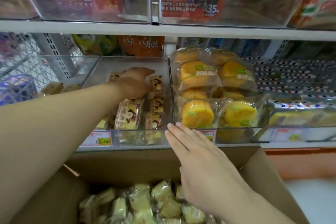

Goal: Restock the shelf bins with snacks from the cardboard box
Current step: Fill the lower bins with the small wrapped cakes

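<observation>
My left hand (135,82) lies flat on cake packs (128,113) in the clear bin (127,133); right hand (196,160) open, fingertips touching the bin rim, box (127,165) at 6 o'clock.

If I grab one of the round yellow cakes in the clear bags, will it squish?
Probably. The yellow cakes look puffy and soft, so a hard squeeze would likely dent them. The shiny, crinkly wrapper may slip a little. Each looks light for its size and, being flat-bottomed, shouldn't roll.
</observation>
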`<state>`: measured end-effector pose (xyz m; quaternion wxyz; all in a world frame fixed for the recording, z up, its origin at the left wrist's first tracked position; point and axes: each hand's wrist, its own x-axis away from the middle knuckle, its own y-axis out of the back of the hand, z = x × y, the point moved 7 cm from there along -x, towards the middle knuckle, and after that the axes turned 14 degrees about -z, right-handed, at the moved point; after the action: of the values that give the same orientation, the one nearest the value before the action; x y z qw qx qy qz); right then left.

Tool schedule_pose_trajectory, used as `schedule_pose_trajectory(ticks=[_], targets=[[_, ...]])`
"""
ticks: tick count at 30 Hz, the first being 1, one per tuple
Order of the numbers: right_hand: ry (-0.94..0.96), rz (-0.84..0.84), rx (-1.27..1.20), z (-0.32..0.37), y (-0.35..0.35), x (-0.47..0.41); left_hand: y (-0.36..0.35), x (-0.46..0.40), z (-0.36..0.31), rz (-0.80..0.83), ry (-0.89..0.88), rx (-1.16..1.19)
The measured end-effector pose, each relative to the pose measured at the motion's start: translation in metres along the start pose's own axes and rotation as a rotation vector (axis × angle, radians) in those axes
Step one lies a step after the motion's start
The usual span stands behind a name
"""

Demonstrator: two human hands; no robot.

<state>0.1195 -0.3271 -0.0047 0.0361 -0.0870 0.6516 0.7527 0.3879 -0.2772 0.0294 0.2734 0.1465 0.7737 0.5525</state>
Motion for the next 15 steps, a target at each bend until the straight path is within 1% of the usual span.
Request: schedule_pose_trajectory(ticks=[5,7,9,11,12,15], targets=[[0.017,-0.091,-0.020,0.006,0.006,0.010,0.048,0.065,-0.025,-0.140,0.069,0.214],[0.006,-0.121,-0.062,0.010,0.014,0.015,0.073,0.107,-0.039,-0.263,0.008,0.276],[-0.034,-0.118,-0.097,0.010,0.019,0.023,0.086,0.155,-0.050,-0.330,-0.070,0.330],[-0.087,-0.077,-0.121,0.004,0.013,0.035,0.076,0.204,-0.051,-0.294,-0.085,0.396],[-0.111,-0.052,-0.119,-0.002,0.005,0.041,0.060,0.226,-0.046,-0.243,-0.065,0.423],[-0.237,0.065,-0.139,-0.028,-0.034,0.064,-0.012,0.290,-0.021,-0.015,0.058,0.430]])
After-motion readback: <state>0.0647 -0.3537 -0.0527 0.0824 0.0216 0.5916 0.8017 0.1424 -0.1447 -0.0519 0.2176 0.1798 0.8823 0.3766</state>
